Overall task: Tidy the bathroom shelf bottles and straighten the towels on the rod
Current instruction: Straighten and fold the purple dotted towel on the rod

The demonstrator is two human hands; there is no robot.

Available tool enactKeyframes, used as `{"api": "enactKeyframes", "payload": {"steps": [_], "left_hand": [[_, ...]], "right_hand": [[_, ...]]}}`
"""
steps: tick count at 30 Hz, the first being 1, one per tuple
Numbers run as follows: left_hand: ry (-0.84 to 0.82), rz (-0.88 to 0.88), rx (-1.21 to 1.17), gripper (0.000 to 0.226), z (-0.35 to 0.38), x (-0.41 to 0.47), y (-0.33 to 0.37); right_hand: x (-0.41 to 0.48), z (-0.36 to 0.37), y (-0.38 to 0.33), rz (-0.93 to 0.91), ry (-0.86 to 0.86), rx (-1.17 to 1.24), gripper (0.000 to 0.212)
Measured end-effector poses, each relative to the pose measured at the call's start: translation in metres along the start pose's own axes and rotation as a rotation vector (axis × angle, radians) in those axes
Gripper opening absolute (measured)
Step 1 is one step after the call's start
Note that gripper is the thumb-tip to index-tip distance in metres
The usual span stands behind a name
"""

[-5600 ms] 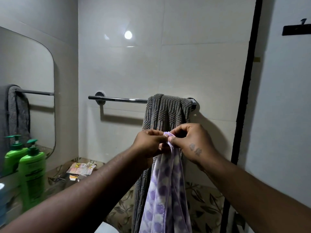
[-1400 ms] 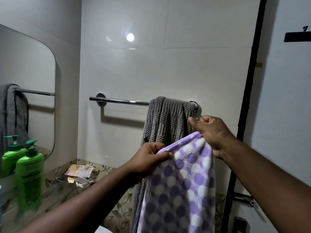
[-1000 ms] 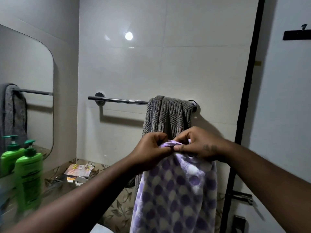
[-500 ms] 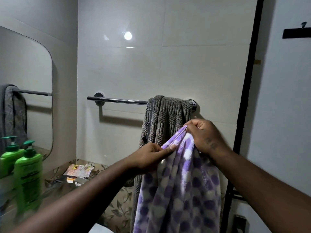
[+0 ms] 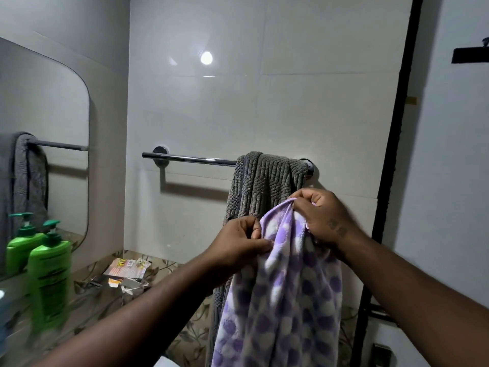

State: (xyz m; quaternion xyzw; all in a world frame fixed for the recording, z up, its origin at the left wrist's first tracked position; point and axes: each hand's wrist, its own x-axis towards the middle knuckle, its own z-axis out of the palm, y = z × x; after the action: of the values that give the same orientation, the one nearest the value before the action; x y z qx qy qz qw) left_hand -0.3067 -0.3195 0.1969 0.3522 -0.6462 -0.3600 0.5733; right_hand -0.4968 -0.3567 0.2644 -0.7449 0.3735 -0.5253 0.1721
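My left hand (image 5: 239, 242) and right hand (image 5: 322, 215) each pinch the top edge of the purple towel (image 5: 285, 300), fingers curled, below the rod (image 5: 195, 158) and apart from it. The towel hangs bunched from both grips. The grey towel (image 5: 264, 181) is draped over the rod's right end, behind my hands. A green bottle (image 5: 50, 274) stands well left of the rod and lower.

One head-worn view faces the towel rod (image 5: 189, 159), near; left edge seems blurred.
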Motion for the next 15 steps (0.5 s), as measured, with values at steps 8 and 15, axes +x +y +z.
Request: {"api": "enactKeyframes", "payload": {"steps": [8,15], "left_hand": [[0.306,0.399,0.556,0.028,0.002,0.004,-0.004],[0.193,0.682,0.962,0.014,-0.016,-0.001,-0.009]], "right_hand": [[0.000,0.000,-0.004,0.017,-0.005,0.059,0.016],[0.001,-0.007,-0.004,0.010,0.000,0.039,0.016]]}}
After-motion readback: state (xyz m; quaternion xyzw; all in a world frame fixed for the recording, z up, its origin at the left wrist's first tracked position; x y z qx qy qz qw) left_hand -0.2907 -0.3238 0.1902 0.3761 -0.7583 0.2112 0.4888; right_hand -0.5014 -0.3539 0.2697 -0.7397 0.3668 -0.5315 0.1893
